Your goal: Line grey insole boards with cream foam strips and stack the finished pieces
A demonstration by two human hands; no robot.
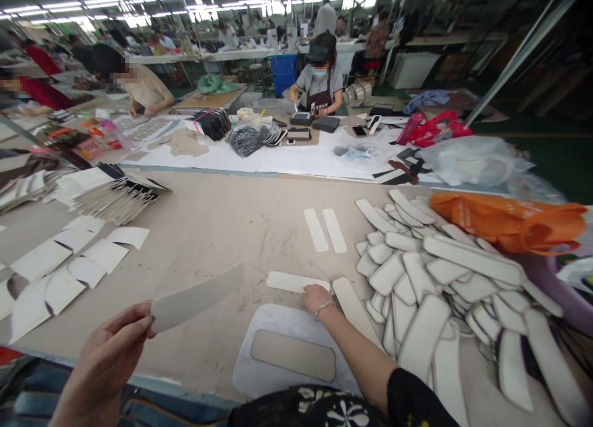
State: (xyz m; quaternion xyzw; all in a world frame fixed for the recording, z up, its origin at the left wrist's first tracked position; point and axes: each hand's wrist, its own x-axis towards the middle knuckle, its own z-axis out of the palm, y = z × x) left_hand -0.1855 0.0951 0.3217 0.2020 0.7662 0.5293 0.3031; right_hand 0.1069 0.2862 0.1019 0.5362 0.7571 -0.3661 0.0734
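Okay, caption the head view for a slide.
Left hand holds a pale curved strip; right hand touches a flat strip beside a heap of pieces.

The bag [504, 223] is orange; the apron [319, 101], dark maroon.

Black printed sleeve [414, 395], silvery bracelet [324, 309].

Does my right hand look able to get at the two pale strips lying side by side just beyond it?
Probably yes: your right hand is touching a nearer strip, and only bare tabletop shows between that and the two pale strips.
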